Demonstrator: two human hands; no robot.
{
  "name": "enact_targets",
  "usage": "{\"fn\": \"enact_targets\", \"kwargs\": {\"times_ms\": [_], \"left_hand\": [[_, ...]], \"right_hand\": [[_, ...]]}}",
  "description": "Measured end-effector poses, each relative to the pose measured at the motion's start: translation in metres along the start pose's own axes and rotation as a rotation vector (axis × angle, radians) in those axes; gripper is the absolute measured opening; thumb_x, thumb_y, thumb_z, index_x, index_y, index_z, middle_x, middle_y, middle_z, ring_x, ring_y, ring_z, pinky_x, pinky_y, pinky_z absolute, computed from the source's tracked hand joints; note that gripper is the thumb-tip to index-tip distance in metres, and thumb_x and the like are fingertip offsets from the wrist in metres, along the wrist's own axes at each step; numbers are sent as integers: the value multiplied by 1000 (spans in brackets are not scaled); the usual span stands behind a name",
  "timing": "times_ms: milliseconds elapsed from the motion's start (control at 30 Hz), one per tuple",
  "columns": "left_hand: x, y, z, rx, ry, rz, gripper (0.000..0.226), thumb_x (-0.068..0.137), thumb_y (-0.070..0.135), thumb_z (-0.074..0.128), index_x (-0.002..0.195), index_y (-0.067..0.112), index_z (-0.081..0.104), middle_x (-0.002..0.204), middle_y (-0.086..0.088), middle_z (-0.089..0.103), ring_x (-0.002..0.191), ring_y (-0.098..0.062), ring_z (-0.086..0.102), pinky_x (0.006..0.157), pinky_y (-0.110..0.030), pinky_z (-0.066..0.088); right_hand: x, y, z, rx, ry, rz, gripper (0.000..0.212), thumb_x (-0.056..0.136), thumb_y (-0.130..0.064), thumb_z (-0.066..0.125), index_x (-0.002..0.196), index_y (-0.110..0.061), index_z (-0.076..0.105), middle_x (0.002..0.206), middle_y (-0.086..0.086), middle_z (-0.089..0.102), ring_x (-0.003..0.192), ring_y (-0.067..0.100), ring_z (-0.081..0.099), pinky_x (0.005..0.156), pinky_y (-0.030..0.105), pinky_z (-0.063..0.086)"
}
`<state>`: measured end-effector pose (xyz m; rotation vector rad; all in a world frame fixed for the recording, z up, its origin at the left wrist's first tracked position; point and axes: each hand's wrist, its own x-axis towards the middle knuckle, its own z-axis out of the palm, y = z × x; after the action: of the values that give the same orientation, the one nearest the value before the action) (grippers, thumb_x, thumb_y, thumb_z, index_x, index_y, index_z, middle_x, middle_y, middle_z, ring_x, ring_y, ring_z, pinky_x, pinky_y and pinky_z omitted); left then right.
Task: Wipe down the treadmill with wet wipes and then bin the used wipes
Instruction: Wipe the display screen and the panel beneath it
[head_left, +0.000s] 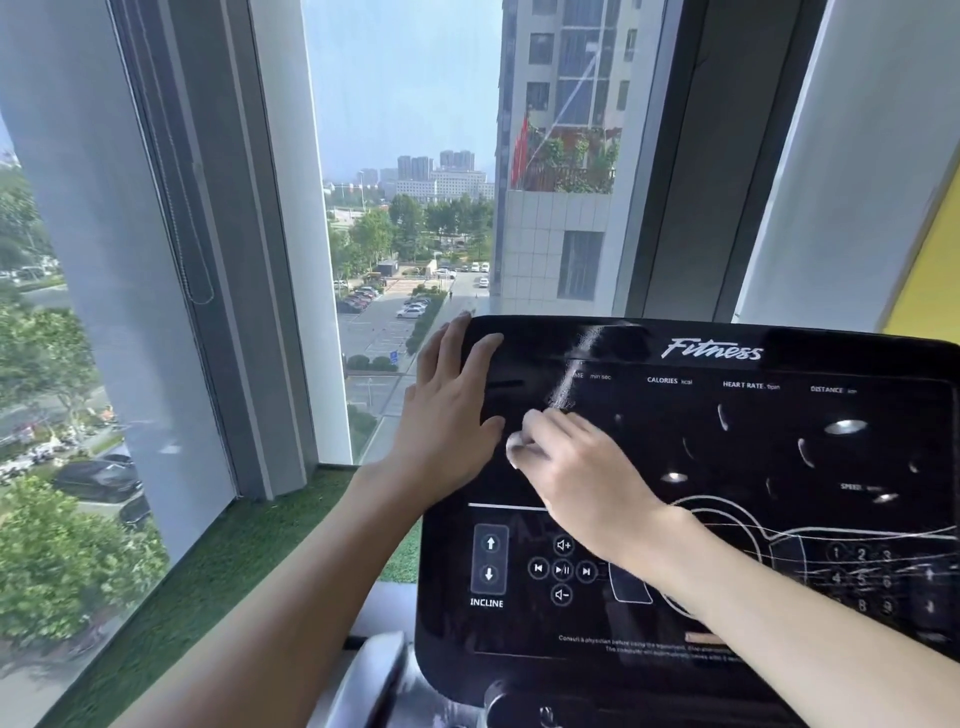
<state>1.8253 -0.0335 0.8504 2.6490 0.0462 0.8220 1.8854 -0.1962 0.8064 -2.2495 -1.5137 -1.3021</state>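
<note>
The treadmill's glossy black console (727, 452) fills the lower right, with "Fitness" printed along its top and button icons low on its left side. My left hand (447, 410) lies flat with straight fingers on the console's upper left corner. My right hand (576, 467) presses a white wet wipe (519, 446) against the panel just right of the left hand; only a small edge of the wipe shows past the curled fingers. Wet streaks glint on the panel above the right hand.
A tall window with grey frames (208, 260) stands straight ahead, and a bead cord (200, 291) hangs at its left. Green artificial turf (249, 545) covers the sill left of the console. A silver handrail part (374, 675) shows below the console.
</note>
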Motion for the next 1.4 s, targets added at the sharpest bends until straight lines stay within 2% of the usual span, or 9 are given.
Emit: {"fn": "enact_targets", "kwargs": {"times_ms": [133, 533, 633, 767, 933, 1067, 1200, 1333, 1400], "left_hand": [[0, 0, 0, 2, -1, -6, 81, 87, 21, 65, 153, 30, 20, 164, 6, -5, 148, -15, -9, 116, -51, 24], [0, 7, 0, 96, -5, -23, 77, 88, 21, 61, 153, 26, 18, 164, 0, -6, 149, -21, -7, 113, -55, 29], [1, 16, 0, 186, -21, -44, 70, 94, 25, 52, 153, 23, 14, 163, -3, -10, 150, -24, -11, 116, -59, 20], [5, 28, 7, 330, 27, 63, 71, 92, 22, 48, 154, 25, 12, 164, -7, -18, 149, -24, -24, 119, -60, -2], [14, 37, 15, 342, 20, 209, 77, 91, 15, 45, 157, 29, 8, 166, -5, -13, 151, -21, -20, 121, -53, -5], [16, 39, 20, 376, 9, 188, 75, 90, 17, 45, 156, 29, 11, 166, -7, -8, 151, -25, -16, 121, -55, -4], [19, 46, 20, 372, 28, 175, 66, 91, 20, 45, 152, 26, 20, 165, -11, 1, 151, -30, -8, 119, -59, 0], [20, 55, 21, 366, 24, 182, 60, 92, 23, 43, 149, 21, 23, 165, -10, -2, 151, -30, -10, 117, -64, 1], [19, 55, 23, 374, 30, 205, 60, 93, 20, 42, 149, 20, 22, 165, -10, -4, 152, -27, -14, 117, -65, 0]], "right_hand": [[3, 16, -1, 19, 162, 273, 15, 89, 1, 61, 83, -8, 72, 79, 4, 54, 70, 24, 52, 69, 37, 41], [-22, 5, -5, -124, -3, 51, 26, 86, 2, 57, 101, -17, 66, 90, -2, 56, 83, 21, 53, 83, 37, 40], [-21, 14, -9, -80, 80, 285, 25, 82, 4, 62, 96, -16, 68, 93, 0, 56, 87, 22, 52, 82, 34, 38], [-27, 5, -10, -49, -53, 71, 26, 81, 11, 56, 97, -8, 64, 90, 5, 54, 77, 22, 49, 75, 35, 47], [-23, 36, -20, 114, 131, 478, 26, 79, 13, 65, 99, -2, 72, 93, 8, 58, 77, 25, 59, 79, 37, 52], [-34, 38, -23, 15, 10, 216, 21, 83, 8, 68, 100, -3, 72, 89, 6, 57, 72, 23, 57, 72, 36, 48], [-34, 55, -25, 23, 142, 466, 27, 77, 13, 68, 98, -4, 74, 91, 8, 60, 72, 25, 60, 71, 39, 47], [-40, 36, -21, -33, -11, 179, 22, 79, 11, 64, 93, -6, 70, 84, 5, 54, 64, 18, 48, 69, 28, 39], [-38, 51, -22, -3, 52, 311, 25, 77, 11, 66, 94, -7, 73, 85, 5, 55, 66, 19, 53, 70, 28, 37]]}}
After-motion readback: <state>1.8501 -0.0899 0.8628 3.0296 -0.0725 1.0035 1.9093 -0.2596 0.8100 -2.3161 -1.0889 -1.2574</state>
